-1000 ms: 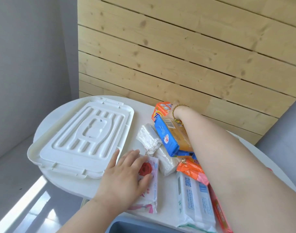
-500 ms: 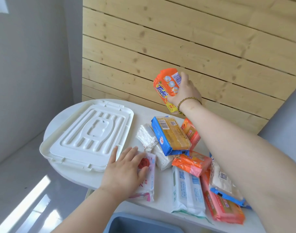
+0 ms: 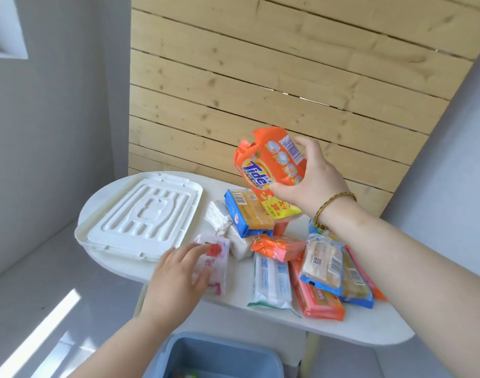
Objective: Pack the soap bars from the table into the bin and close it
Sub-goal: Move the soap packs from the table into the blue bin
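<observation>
My right hand [image 3: 312,181] holds an orange Tide soap pack [image 3: 269,165] up in the air above the pile of wrapped soap bars [image 3: 309,257] on the white table [image 3: 342,331]. My left hand [image 3: 179,276] rests flat on a white soap pack with a red flower print [image 3: 217,257] near the table's front edge, fingers spread over it. A blue bin [image 3: 219,356] stands open on the floor below the table's front edge. The bin's white lid [image 3: 140,214] lies flat on the left part of the table.
A wooden slat wall [image 3: 260,77] rises behind the table. Grey walls stand on the left and right. Sunlight falls on the grey floor at the lower left. A blue-wrapped yellow bar [image 3: 247,211] lies in the pile's middle.
My right hand has lifted the orange Tide pack off the pile and brought it toward me. My left hand stays on the flower-print pack. The view has tilted so the blue bin shows.
</observation>
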Tool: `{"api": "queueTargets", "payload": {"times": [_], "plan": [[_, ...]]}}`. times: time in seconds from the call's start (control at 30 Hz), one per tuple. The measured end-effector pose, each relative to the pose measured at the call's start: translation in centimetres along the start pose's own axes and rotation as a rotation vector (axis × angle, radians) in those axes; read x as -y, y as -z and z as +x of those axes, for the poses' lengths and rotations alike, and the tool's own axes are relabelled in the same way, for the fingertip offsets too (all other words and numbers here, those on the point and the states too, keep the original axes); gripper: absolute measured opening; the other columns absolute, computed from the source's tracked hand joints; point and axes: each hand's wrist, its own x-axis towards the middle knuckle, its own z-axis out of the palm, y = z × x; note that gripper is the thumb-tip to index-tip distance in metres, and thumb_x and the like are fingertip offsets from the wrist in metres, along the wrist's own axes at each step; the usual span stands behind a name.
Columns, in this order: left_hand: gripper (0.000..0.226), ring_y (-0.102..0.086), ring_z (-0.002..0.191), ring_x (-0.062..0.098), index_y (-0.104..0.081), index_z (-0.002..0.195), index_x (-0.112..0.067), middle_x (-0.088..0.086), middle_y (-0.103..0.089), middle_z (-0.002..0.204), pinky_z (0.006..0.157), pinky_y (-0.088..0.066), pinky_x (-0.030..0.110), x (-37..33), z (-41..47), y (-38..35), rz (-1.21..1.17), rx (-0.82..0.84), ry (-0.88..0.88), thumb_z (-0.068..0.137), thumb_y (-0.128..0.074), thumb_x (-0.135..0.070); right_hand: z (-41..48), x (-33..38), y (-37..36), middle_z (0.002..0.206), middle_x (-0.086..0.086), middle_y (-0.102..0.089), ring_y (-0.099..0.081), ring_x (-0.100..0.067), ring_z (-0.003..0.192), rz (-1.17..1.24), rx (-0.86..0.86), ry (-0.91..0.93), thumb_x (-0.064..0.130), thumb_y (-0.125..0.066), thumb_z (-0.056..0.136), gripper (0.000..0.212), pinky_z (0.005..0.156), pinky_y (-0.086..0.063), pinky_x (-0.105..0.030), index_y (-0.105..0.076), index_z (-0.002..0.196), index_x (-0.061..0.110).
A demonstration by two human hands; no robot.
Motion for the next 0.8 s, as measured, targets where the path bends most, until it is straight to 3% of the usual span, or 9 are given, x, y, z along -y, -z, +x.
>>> {"api": "queueTargets", "payload": {"times": [0.07,0.13,0.2,0.27,0.37,0.47,0.6,0.8], "plan": [[0.042,-0.052,0.082,0.008,-0.07,0.09,-0.014,-0.006,-0.07,0.079,0.073,-0.038,0.025,-0.1,-2.4,0.3,-0.085,-0.085,0.026,0.075,-0.038,-0.037,-2.9,-0.2,0.2,0.124,0.002,-0.056,-0.055,-0.022,0.115,0.021,0.04,0.016,0.031,-0.072,0.071,0.078,0.087,-0.041,-0.025,-0.03,0.136,0.029],[0.042,-0.046,0.082,0.004,-0.071,0.083,-0.013,-0.021,-0.056,0.067,0.051,-0.034,0.011,0.0,-4.8,0.3,-0.142,-0.115,0.11,0.076,-0.038,-0.039,-5.6,-0.4,0.1,0.111,0.006,-0.055,-0.056,-0.02,0.112,0.038,0.108,0.028,0.031,-0.073,0.07,0.075,0.08,-0.038,-0.022,-0.033,0.133,0.031],[0.029,-0.045,0.081,0.0,-0.071,0.085,-0.012,-0.028,-0.047,0.067,0.057,-0.03,0.006,0.4,-6.9,-0.1,-0.16,-0.048,0.198,0.084,-0.049,-0.032,-8.0,-0.8,-0.5,0.119,0.007,-0.054,-0.055,-0.017,0.115,0.023,0.185,0.055,0.031,-0.073,0.069,0.075,0.081,-0.038,-0.022,-0.033,0.133,0.033],[0.018,-0.051,0.081,0.005,-0.069,0.094,-0.013,-0.017,-0.055,0.075,0.058,-0.034,0.016,1.4,-8.5,-1.1,-0.146,0.06,0.281,0.09,-0.051,-0.018,-10.3,-1.2,-1.5,0.129,0.01,-0.052,-0.053,-0.015,0.117,-0.03,0.267,0.079,0.033,-0.072,0.07,0.076,0.086,-0.04,-0.022,-0.031,0.134,0.034],[0.021,-0.048,0.085,0.014,-0.065,0.103,-0.015,-0.005,-0.061,0.098,0.072,-0.036,0.024,3.0,-10.1,-2.4,-0.149,0.198,0.452,0.093,-0.046,-0.017,-13.0,-2.2,-3.5,0.132,0.013,-0.048,-0.049,-0.011,0.12,-0.07,0.37,0.117,0.034,-0.07,0.071,0.077,0.087,-0.036,-0.019,-0.029,0.136,0.034],[0.026,-0.058,0.096,0.026,-0.061,0.113,-0.015,0.007,-0.065,0.114,0.078,-0.042,0.029,5.1,-11.4,-4.0,-0.126,0.311,0.606,0.093,-0.044,-0.017,-15.3,-3.1,-5.9,0.133,0.014,-0.047,-0.048,-0.01,0.121,-0.101,0.472,0.116,0.038,-0.068,0.072,0.077,0.087,-0.035,-0.018,-0.026,0.136,0.036],[0.035,-0.051,0.12,0.029,-0.049,0.128,-0.012,0.01,-0.051,0.135,0.097,-0.04,0.034,6.8,-12.7,-6.4,-0.115,0.461,0.719,0.094,-0.04,-0.014,-17.7,-4.7,-10.7,0.139,0.013,-0.043,-0.046,-0.012,0.125,-0.094,0.682,0.022,0.038,-0.065,0.075,0.077,0.097,-0.037,-0.022,-0.022,0.139,0.035],[0.051,-0.037,0.133,0.026,-0.023,0.142,-0.011,0.006,-0.024,0.152,0.106,-0.032,0.033,8.0,-13.4,-10.6,-0.112,0.676,0.745,0.094,-0.039,-0.008,-18.8,-8.5,-18.8,0.141,0.003,-0.043,-0.043,-0.019,0.129,-0.136,0.862,-0.174,0.038,-0.064,0.076,0.077,0.102,-0.038,-0.027,-0.022,0.141,0.029]]}}
